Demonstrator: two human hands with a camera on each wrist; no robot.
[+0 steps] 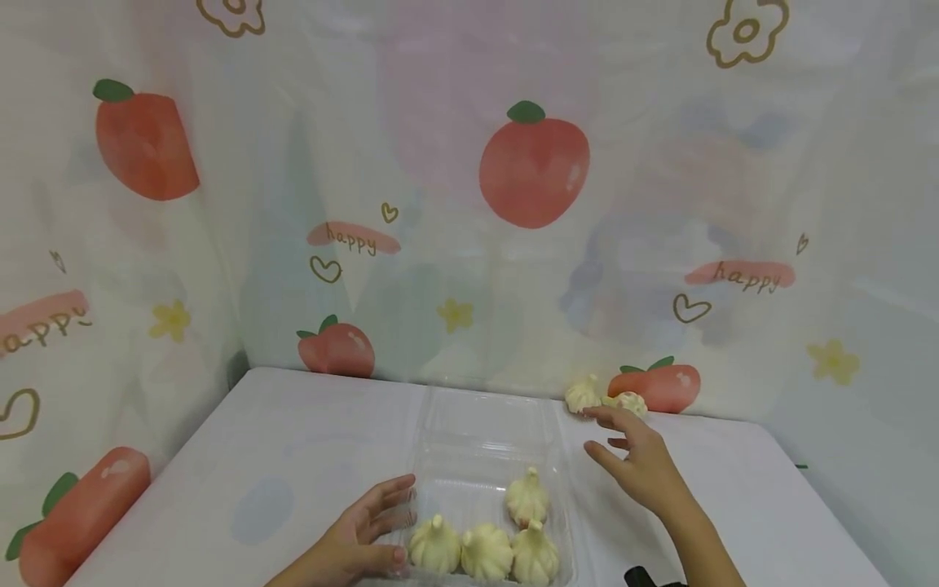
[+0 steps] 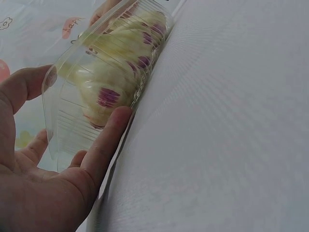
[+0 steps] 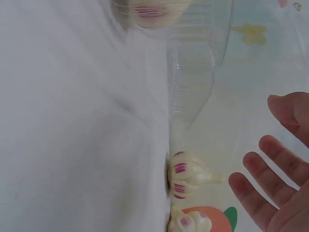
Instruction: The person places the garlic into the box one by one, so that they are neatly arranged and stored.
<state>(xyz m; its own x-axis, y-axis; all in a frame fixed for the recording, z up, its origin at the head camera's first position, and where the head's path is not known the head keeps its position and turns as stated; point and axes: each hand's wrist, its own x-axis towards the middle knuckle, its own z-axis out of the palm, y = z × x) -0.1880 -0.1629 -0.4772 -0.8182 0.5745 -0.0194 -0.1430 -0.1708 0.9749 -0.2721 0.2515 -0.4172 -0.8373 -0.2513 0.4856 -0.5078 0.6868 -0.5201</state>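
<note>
Two garlic bulbs stand side by side at the table's rear edge, right of its middle: the left bulb [image 1: 583,396] upright, the right bulb [image 1: 632,404] tilted, its stem toward its neighbour. The right hand [image 1: 637,458] hovers over the table just in front of them, fingers loosely spread and holding nothing. The left bulb lies just beyond its fingertips; from the right wrist a small gap shows between them and the bulb's stem. The right bulb is slightly farther to the side.

Left of that hand, toward the table's front edge, sits a clear plastic container [image 1: 460,494], its lid [image 1: 487,420] folded back toward the rear edge. Four more bulbs rest inside: a front-row left bulb [image 1: 435,548], a middle bulb [image 1: 487,554] and a corner bulb [image 1: 535,558] in the front right corner, with a fourth bulb [image 1: 527,497] right behind that one. Purple patches mark their undersides.

The left hand [image 1: 361,528] lies against the container's left wall, digits apart and extended, touching rim and base without curling round it; the front-row left bulb is just inside.

The white-covered table [image 1: 315,456] meets a fruit-printed backdrop [image 1: 455,269].
</note>
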